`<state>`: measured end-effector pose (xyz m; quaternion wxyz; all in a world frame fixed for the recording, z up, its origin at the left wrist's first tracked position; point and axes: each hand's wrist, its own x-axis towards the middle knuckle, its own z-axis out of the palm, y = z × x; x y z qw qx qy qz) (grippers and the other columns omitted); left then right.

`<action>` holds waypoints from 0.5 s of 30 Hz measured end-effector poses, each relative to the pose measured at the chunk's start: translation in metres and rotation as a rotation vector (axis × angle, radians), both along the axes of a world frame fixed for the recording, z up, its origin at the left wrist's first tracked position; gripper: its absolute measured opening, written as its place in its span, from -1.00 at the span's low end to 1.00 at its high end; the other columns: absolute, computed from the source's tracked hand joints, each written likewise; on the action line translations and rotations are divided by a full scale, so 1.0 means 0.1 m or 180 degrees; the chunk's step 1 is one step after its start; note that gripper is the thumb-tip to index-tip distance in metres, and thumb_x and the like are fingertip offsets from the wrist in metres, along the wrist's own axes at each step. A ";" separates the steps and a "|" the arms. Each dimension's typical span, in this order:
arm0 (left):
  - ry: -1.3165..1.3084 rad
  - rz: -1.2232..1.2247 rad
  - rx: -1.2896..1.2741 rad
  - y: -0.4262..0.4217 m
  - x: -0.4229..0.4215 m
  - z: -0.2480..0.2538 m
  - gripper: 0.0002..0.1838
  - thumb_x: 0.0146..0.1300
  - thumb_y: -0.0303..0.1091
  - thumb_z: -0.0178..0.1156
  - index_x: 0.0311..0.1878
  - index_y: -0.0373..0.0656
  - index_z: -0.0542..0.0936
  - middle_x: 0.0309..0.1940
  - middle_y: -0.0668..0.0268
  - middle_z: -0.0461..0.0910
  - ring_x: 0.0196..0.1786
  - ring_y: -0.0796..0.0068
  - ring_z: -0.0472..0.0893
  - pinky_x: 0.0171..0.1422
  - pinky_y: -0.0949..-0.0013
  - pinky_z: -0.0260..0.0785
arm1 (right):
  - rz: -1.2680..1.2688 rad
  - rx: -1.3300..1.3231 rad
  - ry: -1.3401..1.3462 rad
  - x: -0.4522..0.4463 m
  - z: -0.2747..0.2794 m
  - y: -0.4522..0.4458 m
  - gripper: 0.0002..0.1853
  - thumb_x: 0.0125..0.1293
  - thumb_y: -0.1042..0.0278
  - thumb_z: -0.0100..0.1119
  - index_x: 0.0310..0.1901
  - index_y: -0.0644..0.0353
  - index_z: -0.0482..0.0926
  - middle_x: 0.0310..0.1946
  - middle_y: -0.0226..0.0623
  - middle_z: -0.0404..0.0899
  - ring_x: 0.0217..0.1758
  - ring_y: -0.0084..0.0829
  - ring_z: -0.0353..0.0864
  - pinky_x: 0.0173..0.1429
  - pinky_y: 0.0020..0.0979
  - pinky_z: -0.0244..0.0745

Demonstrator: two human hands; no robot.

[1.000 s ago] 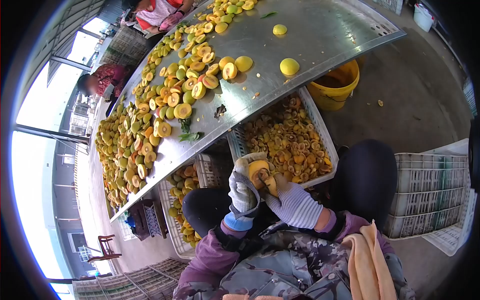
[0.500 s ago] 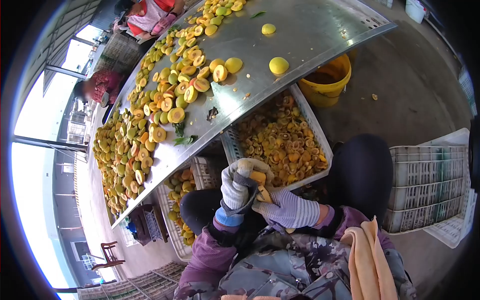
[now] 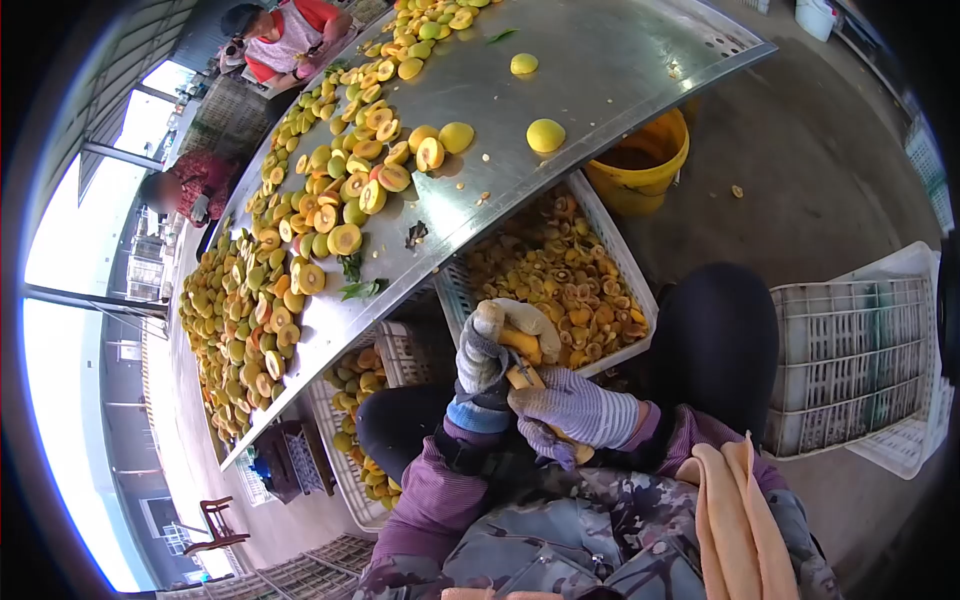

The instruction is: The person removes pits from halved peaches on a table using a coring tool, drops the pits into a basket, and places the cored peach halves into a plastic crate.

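My left hand [image 3: 492,345], in a pale work glove, is wrapped round a yellow-orange fruit piece [image 3: 521,343]. Just right of it, my right hand [image 3: 585,410], in a striped glove, grips a tool with a light wooden handle [image 3: 570,445]. The tool's upper end meets the fruit; its tip is partly hidden by the fingers. Behind both hands stands a white crate [image 3: 648,290] holding many cut fruit pieces [image 3: 560,270]. Above lies a metal table [image 3: 480,110] with heaped halved fruit [image 3: 250,320] and two separate yellow fruits near its right side.
A yellow bucket [image 3: 640,175] stands beside the table's edge. White crates [image 3: 850,360] are at the right, another crate [image 3: 335,430] of fruit at lower left. Two people [image 3: 290,40] [image 3: 200,185] are across the table. A wooden chair [image 3: 215,525] is at lower left.
The fruit in my left hand has turned, and its cut face no longer shows. The tool's wooden handle has come into view under my right hand. The camera view has shifted slightly.
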<state>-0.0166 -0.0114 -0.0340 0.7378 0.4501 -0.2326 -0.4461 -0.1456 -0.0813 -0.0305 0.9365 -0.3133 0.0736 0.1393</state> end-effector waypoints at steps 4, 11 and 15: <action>-0.0137 -0.0407 0.0184 0.12 0.13 -0.10 -0.34 0.19 0.29 0.12 -0.35 -0.30 0.55 -0.49 0.04 0.58 -0.48 0.28 0.54 -0.38 0.32 0.41 | 0.0127 -0.1303 0.0060 0.09 -0.12 0.06 -0.69 0.38 0.14 0.11 -0.46 0.14 0.44 -0.69 -0.39 0.43 -0.73 -0.57 0.40 -0.63 -0.53 0.31; -0.0434 0.0836 0.0626 0.29 0.07 0.09 -0.26 0.20 0.33 0.08 -0.22 -0.37 0.56 -0.40 0.06 0.62 -0.41 0.33 0.60 -0.31 0.37 0.46 | 0.0292 0.0071 0.0112 0.09 0.00 0.12 -0.71 0.37 0.13 0.09 -0.40 0.17 0.45 -0.71 -0.38 0.40 -0.82 -0.55 0.33 -0.73 -0.51 0.27; -0.0996 0.0858 0.0762 0.49 0.05 0.28 -0.26 0.23 0.33 0.04 -0.23 -0.37 0.57 -0.41 0.09 0.63 -0.41 0.37 0.60 -0.30 0.38 0.47 | 0.0924 -0.0025 -0.0018 0.10 0.09 0.11 -0.69 0.37 0.13 0.09 -0.39 0.22 0.44 -0.68 -0.37 0.42 -0.80 -0.57 0.35 -0.70 -0.54 0.28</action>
